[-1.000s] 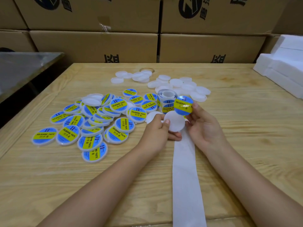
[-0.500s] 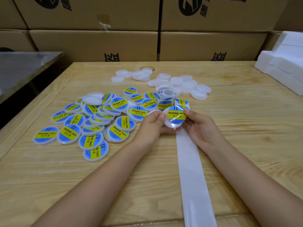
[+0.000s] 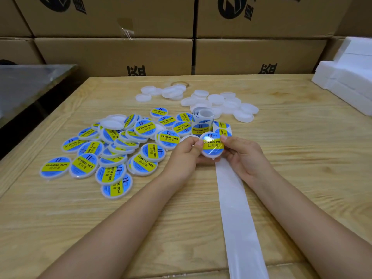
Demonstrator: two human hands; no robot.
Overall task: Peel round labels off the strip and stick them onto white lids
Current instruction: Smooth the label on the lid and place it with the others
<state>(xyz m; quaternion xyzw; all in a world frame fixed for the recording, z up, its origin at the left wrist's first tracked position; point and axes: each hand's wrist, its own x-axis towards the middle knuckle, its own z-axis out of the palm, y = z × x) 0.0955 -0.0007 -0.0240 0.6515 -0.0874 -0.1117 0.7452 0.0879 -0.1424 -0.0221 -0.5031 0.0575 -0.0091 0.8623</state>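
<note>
Fingers: the fingers of the left hand and of the right hand curl in from either side and pinch one lid between them, thumbs on its top edge.
Held piece: the lid is round white plastic with a shallow rim and a small tab at its lower edge. It is tilted towards the person, just above the table.
Sticker: a round, glossy label lies on the lid's face between the fingers. It is blue with a yellow band.
Writing: "SOLDERING PASTE", Chinese characters beneath it, and a "II" mark above the band.
Backing: the strip is smooth white paper running from under the fingers towards the person. Just beyond the fingers it carries more labels and ends in an upright roll.
Done pile: labelled lids lie overlapping in a loose heap left of the fingers, all with the same print.
Blank pile: plain lids, translucent white, lie scattered beyond the fingers.
Surface: the table is pale wood with a clear grain.
Behind: brown cardboard boxes are stacked, their black logos and characters cut off.
Far right: white foam blocks.
Far left: a dull grey metal top.
</note>
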